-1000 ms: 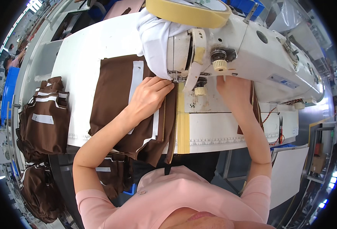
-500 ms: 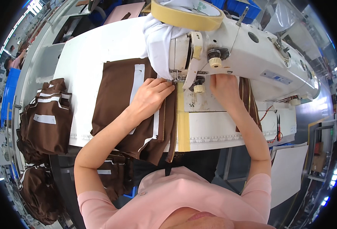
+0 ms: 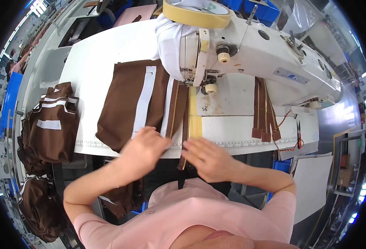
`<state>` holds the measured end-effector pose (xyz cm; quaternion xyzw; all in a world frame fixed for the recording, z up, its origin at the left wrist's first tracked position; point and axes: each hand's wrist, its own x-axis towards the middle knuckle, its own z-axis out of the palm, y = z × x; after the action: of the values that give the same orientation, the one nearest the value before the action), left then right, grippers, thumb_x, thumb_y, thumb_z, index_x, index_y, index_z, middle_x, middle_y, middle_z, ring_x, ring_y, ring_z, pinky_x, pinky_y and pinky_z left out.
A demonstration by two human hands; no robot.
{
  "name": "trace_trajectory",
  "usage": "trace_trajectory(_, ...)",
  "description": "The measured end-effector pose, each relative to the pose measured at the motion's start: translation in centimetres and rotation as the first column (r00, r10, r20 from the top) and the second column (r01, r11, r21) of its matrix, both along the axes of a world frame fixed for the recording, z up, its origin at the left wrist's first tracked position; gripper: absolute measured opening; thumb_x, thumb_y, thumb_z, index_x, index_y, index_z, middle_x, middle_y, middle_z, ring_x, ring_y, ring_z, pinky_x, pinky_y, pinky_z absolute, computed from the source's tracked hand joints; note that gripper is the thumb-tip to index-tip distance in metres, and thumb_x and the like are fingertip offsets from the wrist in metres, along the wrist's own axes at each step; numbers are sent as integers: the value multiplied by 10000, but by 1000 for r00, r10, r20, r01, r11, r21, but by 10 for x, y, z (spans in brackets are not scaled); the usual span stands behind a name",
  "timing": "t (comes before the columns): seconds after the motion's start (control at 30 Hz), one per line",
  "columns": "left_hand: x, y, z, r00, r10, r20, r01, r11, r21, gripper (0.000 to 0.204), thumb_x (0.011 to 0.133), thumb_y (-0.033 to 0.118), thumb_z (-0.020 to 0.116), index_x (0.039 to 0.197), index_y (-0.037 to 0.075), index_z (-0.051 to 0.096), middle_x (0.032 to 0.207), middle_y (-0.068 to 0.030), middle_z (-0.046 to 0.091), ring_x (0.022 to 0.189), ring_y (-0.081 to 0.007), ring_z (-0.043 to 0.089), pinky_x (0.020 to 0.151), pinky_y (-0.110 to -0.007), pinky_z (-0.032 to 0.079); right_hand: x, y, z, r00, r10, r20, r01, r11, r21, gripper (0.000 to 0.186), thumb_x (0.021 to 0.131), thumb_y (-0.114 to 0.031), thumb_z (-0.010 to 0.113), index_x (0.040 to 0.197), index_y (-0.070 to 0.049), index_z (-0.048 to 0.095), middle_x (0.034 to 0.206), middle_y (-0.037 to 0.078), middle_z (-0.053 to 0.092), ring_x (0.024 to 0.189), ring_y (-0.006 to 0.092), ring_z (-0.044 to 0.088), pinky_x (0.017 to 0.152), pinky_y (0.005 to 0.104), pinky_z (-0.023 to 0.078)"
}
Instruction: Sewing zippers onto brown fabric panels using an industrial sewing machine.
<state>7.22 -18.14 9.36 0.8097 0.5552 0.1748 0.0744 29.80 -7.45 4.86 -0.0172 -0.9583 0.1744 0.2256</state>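
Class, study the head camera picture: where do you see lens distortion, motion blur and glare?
Head view: the white table edge and the sewing machine bow toward the black rim, typical fisheye bending; the left hand and right hand are smeared by motion blur, while the brown fabric stays sharp; overhead light washes out the white tabletop, with bright spots at the right rim.

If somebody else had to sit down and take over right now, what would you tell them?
Left hand: open, flat on the brown fabric panel at the table's near edge.
Right hand: open, beside the brown zipper tape, at the near edge.
The panel with its white strips lies under the head of the sewing machine; the zipper runs from the needle toward the person.
Spare zippers lie to the right; finished-looking brown pieces are stacked left.
Done: zipper laid along the panel.
Left: whether it is stitched cannot be told.
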Motion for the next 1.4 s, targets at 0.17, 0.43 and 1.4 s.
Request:
trace_trajectory(0.17, -55, 67, 71, 953, 301, -16, -302, 951, -69, 121, 722, 20, 573, 781, -17, 672, 790, -209, 622, 764, -382, 601, 757, -429, 485, 0, -7, -30, 983, -20, -184, 73, 956, 284, 214, 747, -125, 644, 918, 3, 632, 1043, 168, 631, 1024, 294, 614, 872, 365, 523)
trace_trajectory(0.43, 3, 54, 78, 991, 53, 127, -67, 992, 109, 59, 727, 75, 614, 765, 30, 613, 730, -96, 613, 690, -265, 616, 667, -361, 486, 10, 8, -26, 984, 79, -159, -26, 950, 312, 209, 738, -116, 637, 888, 29, 634, 978, 166, 647, 965, 289, 631, 835, 349, 536)
trace_trajectory(1.4, 11, 31, -31, 990, -123, 72, 110, 982, 154, 209, 636, 103, 627, 832, 34, 656, 662, -12, 510, 515, -153, 521, 481, -272, 433, -14, 33, -11, 984, 174, -36, -159, 954, 252, 144, 746, -92, 642, 865, -15, 663, 938, 117, 661, 934, 230, 651, 666, 280, 494)
